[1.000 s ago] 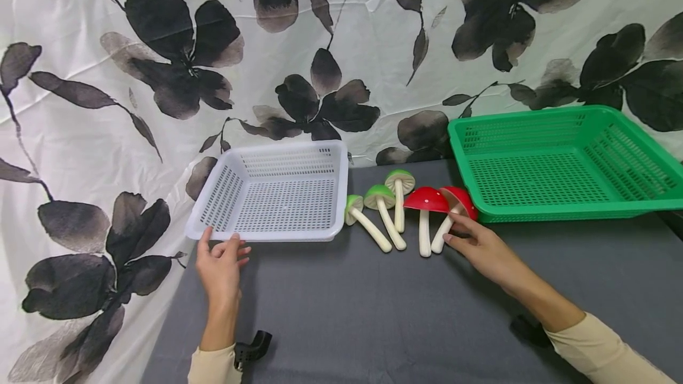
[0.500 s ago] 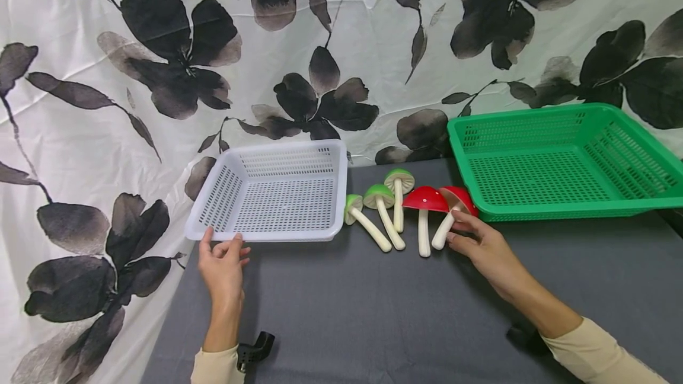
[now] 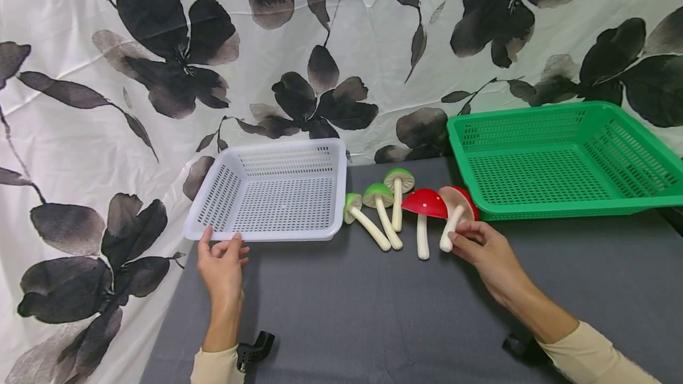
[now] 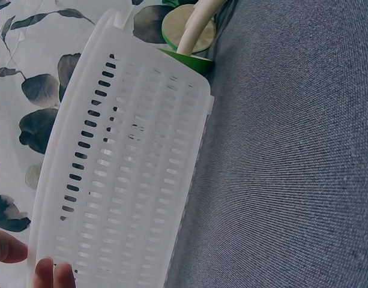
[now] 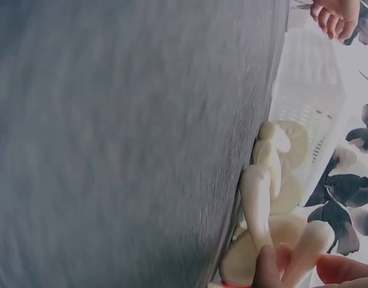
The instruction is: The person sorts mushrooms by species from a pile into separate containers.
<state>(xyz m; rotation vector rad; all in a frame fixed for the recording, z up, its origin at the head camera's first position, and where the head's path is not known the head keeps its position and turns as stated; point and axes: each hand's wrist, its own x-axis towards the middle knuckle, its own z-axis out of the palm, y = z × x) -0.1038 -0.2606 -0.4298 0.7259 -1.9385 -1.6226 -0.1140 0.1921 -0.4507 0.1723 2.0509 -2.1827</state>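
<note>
Printed black flowers and leaves are covering the white cloth (image 3: 363, 22) hanging behind the grey tabletop (image 3: 373, 313). The right hand (image 3: 488, 253) is pinching a stem — that of the rightmost red-capped mushroom (image 3: 450, 236), whose cap is lying just in front of the green basket (image 3: 565, 208), tilted to show its pale underside. Close on its left, a second red-capped mushroom (image 3: 423, 236) is resting on the tabletop, its cap nearly meeting the first. Three green-capped mushrooms (image 3: 378, 194) are fanning out farther left, the leftmost crowding up against the side of the white basket (image 3: 341, 188), so the row is filling the gap between the two baskets. The left hand (image 3: 220, 265) is touching the white basket's front rim with fingers loosely extended. Cream sleeves (image 3: 597, 351) are covering both forearms, and a black device (image 3: 256, 348) is jutting out from beside the left wrist — a dark one is showing near the right too.
</note>
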